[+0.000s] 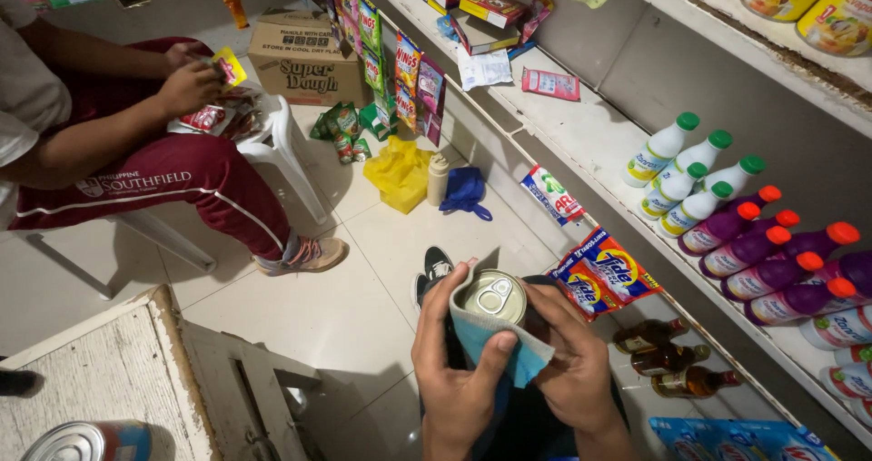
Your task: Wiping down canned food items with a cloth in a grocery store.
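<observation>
Hands at the lower centre of the frame hold a tin can [491,299] wrapped in a blue cloth [509,347]. The left hand [459,370] grips the can through the cloth, thumb pressed on it; the right hand [574,356] closes around its side. At upper left, a seated person [109,152] handles small packets.

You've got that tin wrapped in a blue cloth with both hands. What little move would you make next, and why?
Probably turn the can a little inside the cloth. The left hand presses the cloth against its side with the thumb, the right hand cups the other side, and only the pull-tab top shows bare, so the wrapped side seems to be what is being wiped.
</observation>
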